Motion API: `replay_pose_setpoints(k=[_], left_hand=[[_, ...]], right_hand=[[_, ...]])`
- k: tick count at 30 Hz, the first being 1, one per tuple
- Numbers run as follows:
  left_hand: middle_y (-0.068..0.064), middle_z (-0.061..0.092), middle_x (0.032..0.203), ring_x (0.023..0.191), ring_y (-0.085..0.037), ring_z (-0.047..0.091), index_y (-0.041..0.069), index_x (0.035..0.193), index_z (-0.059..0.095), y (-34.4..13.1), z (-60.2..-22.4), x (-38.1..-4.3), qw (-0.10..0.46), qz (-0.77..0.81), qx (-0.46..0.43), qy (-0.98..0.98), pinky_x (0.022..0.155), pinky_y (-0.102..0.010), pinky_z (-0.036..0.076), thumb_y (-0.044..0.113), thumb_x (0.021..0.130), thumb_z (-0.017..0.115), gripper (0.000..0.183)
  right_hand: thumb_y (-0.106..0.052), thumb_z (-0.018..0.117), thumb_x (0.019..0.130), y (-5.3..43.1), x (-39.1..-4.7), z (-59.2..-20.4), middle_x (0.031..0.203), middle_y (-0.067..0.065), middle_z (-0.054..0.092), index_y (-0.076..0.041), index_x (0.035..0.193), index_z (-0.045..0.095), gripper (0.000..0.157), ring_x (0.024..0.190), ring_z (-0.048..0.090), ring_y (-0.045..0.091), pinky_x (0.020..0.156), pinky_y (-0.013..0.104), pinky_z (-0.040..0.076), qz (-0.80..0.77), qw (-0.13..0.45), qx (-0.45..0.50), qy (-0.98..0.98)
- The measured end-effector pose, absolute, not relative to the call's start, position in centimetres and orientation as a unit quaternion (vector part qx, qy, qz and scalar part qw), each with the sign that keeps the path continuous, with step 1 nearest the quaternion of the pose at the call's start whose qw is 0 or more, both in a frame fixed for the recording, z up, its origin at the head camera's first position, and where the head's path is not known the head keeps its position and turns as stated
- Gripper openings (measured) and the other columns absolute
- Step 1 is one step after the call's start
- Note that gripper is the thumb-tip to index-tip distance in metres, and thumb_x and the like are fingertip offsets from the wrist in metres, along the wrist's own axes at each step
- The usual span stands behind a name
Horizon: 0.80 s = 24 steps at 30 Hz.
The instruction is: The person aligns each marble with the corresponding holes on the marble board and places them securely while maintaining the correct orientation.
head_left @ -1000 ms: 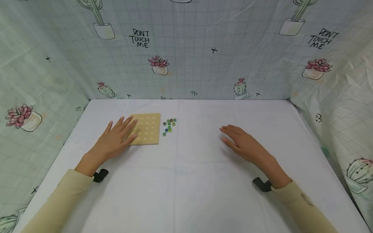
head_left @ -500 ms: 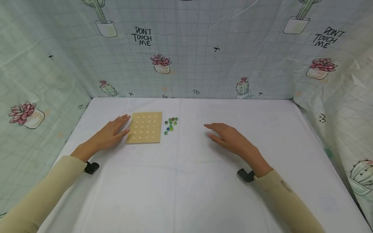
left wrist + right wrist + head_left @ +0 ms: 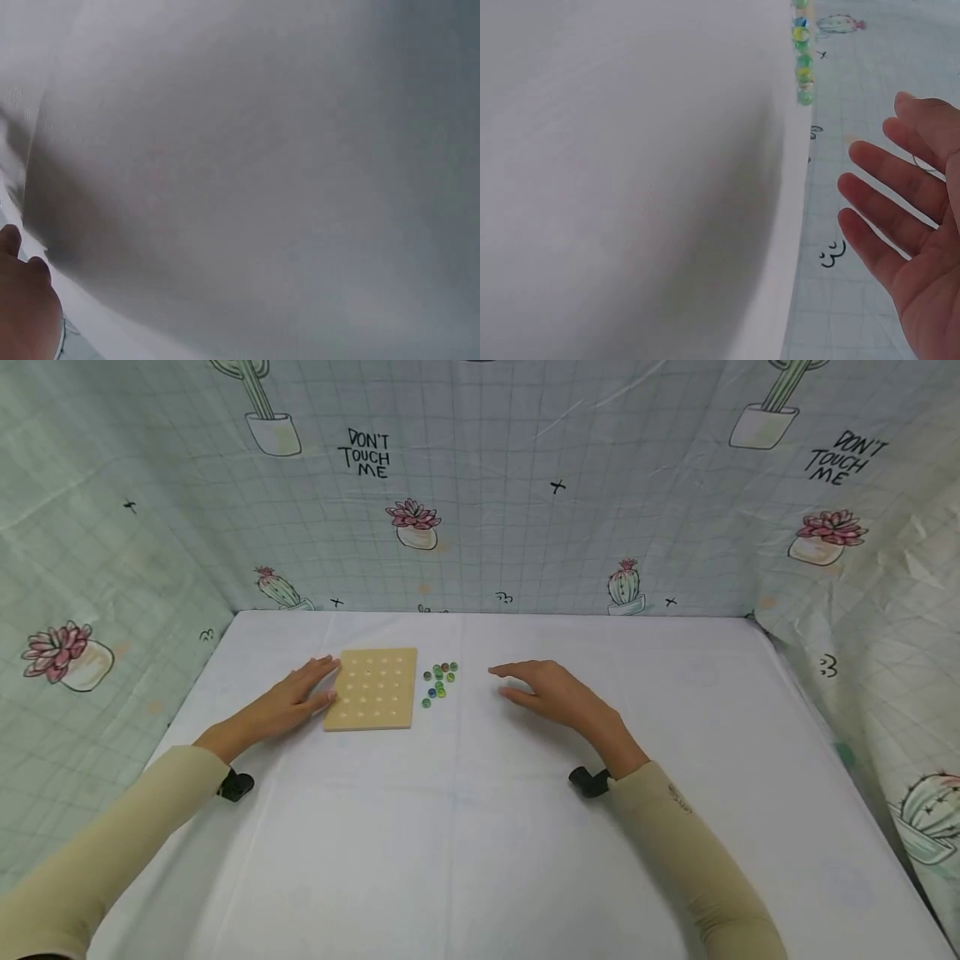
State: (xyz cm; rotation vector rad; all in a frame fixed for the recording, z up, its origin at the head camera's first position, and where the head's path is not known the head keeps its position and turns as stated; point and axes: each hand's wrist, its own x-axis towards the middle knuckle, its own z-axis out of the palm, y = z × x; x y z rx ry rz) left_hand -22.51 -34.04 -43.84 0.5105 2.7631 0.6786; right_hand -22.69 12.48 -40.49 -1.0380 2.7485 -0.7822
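A square tan board (image 3: 372, 689) with rows of small round dimples lies on the white table, left of centre. Along its left edge rests my left hand (image 3: 288, 700), fingertips right at the rim and fingers extended. Just right of the board sits a small cluster of glass marbles (image 3: 438, 681), green, blue, yellow and brownish. My right hand (image 3: 555, 693) hovers to the right of the marbles, its fingers loosely extended and holding nothing. In the right wrist view, the palm and spread fingers show, with marbles (image 3: 803, 71) beyond. The left wrist view catches only part of the left hand (image 3: 26, 307).
The white-covered table (image 3: 450, 843) runs back to a hanging cloth (image 3: 480, 510) printed with cacti and lettering. Similar cloth covers both sides. A small black device (image 3: 236, 785) sits at the left wrist, and another black device (image 3: 588, 782) at the right wrist.
My right hand has moved left toward the marbles. My left hand has drawn back from over the board to its left edge. Board and marbles stay in place.
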Motion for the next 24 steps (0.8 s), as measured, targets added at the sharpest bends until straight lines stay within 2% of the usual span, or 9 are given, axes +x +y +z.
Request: replay_pose_setpoints(k=[5, 9, 14, 19, 24], left_hand=[[-0.02, 0.014, 0.169, 0.154, -0.045, 0.008, 0.012, 0.164, 0.019, -33.9, -43.6, -22.8, 0.133, 0.221, 0.161, 0.953, 0.122, -0.067, 0.01, 0.046, 0.107, 0.049, 0.073], [-0.017, 0.02, 0.168, 0.153, -0.045, 0.015, 0.017, 0.163, 0.026, -33.6, -43.1, -23.2, 0.133, 0.22, 0.131, 0.957, 0.12, -0.069, 0.016, 0.051, 0.105, 0.051, 0.071], [-0.013, 0.024, 0.168, 0.153, -0.044, 0.017, 0.019, 0.16, 0.036, -33.3, -42.9, -23.3, 0.141, 0.219, 0.117, 0.958, 0.12, -0.067, 0.017, 0.054, 0.103, 0.054, 0.07], [-0.013, 0.025, 0.167, 0.154, -0.041, 0.014, 0.016, 0.16, 0.036, -33.4, -43.2, -23.0, 0.139, 0.219, 0.129, 0.957, 0.121, -0.066, 0.017, 0.052, 0.102, 0.057, 0.071], [-0.013, 0.027, 0.166, 0.154, -0.039, 0.019, 0.016, 0.16, 0.037, -33.6, -43.4, -22.9, 0.128, 0.228, 0.135, 0.956, 0.122, -0.063, 0.019, 0.053, 0.101, 0.058, 0.072]], right_hand=[[-0.025, 0.062, 0.104, 10.9, -24.4, -40.7, 0.137, 0.004, 0.066, -0.01, 0.139, 0.065, 0.038, 0.131, 0.059, 0.02, 0.111, 0.039, 0.047, -0.262, 0.062, -0.343, 0.9], [-0.026, 0.062, 0.104, 9.7, -25.9, -41.1, 0.136, 0.002, 0.067, -0.011, 0.137, 0.066, 0.037, 0.13, 0.06, 0.019, 0.11, 0.038, 0.048, -0.276, 0.071, -0.332, 0.899], [-0.026, 0.063, 0.104, 8.5, -27.5, -41.7, 0.132, 0.002, 0.069, -0.013, 0.136, 0.067, 0.035, 0.122, 0.064, 0.018, 0.104, 0.035, 0.051, -0.293, 0.079, -0.323, 0.896], [-0.025, 0.064, 0.103, 7.2, -28.5, -41.9, 0.131, 0.003, 0.069, -0.013, 0.136, 0.067, 0.036, 0.12, 0.064, 0.018, 0.104, 0.034, 0.052, -0.3, 0.091, -0.315, 0.896], [-0.026, 0.065, 0.102, 6.2, -29.3, -41.9, 0.13, 0.003, 0.07, -0.014, 0.136, 0.067, 0.036, 0.119, 0.064, 0.018, 0.103, 0.034, 0.052, -0.289, 0.1, -0.301, 0.903]])
